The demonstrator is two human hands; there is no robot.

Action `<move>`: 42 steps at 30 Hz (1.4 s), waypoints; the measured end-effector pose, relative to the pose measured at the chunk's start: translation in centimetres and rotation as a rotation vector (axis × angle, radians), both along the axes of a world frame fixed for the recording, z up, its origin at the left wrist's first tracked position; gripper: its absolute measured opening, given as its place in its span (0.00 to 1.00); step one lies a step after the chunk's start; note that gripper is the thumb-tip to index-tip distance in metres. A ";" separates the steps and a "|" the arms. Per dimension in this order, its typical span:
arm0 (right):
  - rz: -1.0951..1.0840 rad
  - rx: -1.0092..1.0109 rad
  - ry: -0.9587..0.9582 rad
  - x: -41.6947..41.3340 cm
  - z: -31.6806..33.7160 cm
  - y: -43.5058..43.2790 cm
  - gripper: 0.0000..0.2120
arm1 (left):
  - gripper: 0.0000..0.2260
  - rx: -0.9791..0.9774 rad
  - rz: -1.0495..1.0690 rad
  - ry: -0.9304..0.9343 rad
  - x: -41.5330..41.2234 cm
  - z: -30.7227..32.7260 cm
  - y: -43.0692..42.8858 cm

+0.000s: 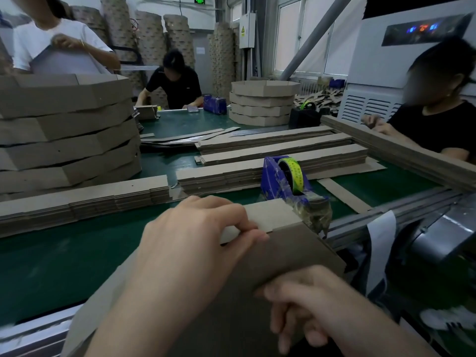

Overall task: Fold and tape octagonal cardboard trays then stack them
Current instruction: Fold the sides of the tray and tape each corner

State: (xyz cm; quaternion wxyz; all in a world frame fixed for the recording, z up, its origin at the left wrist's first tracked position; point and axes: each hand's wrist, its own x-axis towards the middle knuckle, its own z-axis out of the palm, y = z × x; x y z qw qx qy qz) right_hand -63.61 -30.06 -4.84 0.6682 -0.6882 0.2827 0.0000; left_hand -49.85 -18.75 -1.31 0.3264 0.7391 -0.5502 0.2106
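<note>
A brown cardboard tray piece (291, 251) stands tilted in front of me at the near edge of the green table (64, 258). My left hand (195, 243) pinches its folded top flap (268, 215) between thumb and fingers. My right hand (309, 305) is lower right, fingers curled against the cardboard panel; whether it grips the panel is unclear. A blue tape dispenser (283, 176) with a yellow-green roll sits just beyond the flap, clear tape hanging at its cutter. A tall stack of folded octagonal trays (67, 130) stands at the left.
Piles of flat cardboard strips (280, 153) lie across the table's middle. A second tray stack (262, 101) and another blue dispenser (215, 104) are at the far end. Three other people work around the table. A metal frame and machine (438, 235) sit at my right.
</note>
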 end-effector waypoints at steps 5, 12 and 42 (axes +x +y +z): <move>0.082 -0.069 -0.213 -2.6 2.1 -2.5 0.20 | 0.06 0.057 0.002 -0.040 0.6 -0.2 0.4; -0.571 -0.566 -0.345 -1.5 2.1 -10.5 0.09 | 0.12 0.212 0.025 -0.079 0.6 -0.3 0.7; -0.644 -0.082 -0.120 2.7 0.4 -13.3 0.04 | 0.11 0.209 0.055 -0.063 0.7 -0.6 0.9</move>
